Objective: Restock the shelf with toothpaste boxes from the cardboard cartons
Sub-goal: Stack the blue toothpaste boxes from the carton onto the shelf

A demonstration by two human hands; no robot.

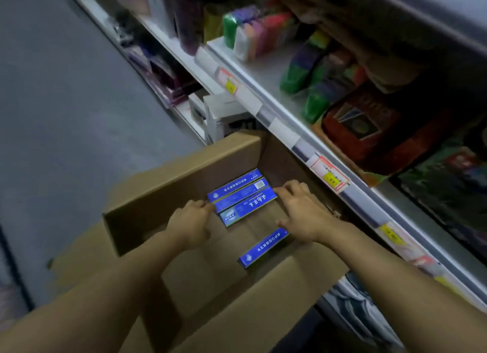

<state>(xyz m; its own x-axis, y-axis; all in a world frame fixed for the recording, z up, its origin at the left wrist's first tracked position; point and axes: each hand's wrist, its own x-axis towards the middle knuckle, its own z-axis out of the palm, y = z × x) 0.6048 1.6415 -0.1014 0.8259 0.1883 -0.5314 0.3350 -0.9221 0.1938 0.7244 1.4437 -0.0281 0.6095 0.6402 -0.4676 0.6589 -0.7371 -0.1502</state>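
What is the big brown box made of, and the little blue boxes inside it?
The big brown box looks like cardboard: dull tan, with thick stiff flaps folded open. The little blue boxes seem to be thin printed card with a slightly shiny coat, since light glints on their sharp-edged faces, though the picture is blurry. The left hand and right hand touch their two ends.

You see the grey shelf (266, 71) carrying colourful sponge packs (257, 34) and, it seems, a red box (369, 126); the carton (163, 184) stands on the floor (66, 102).
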